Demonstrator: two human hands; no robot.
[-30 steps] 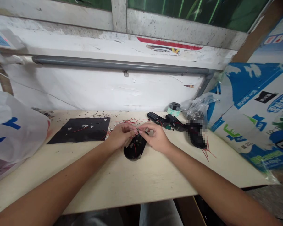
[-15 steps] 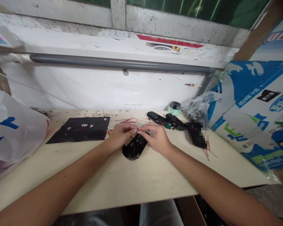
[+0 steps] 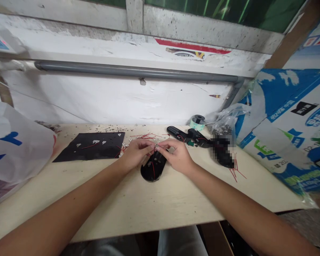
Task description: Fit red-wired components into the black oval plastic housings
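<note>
A black plastic shell with a red wire inside lies on the table under my fingers. At its far end my left hand is closed in a pinch. My right hand pinches from the other side, with its fingertips against the left ones. Between the fingertips shows a small metal piece, too small to make out in detail. My fingers and thumbs cover the shell's far end.
A black sheet with small metal pieces and a red wire lies left. Red wires lie behind my hands. Black shells, a tape roll and a clear bag stand back right. A white bag and a printed carton flank the table.
The black shell has swung slightly to the right at its near end. Both hands stay pinched together in nearly the same place.
</note>
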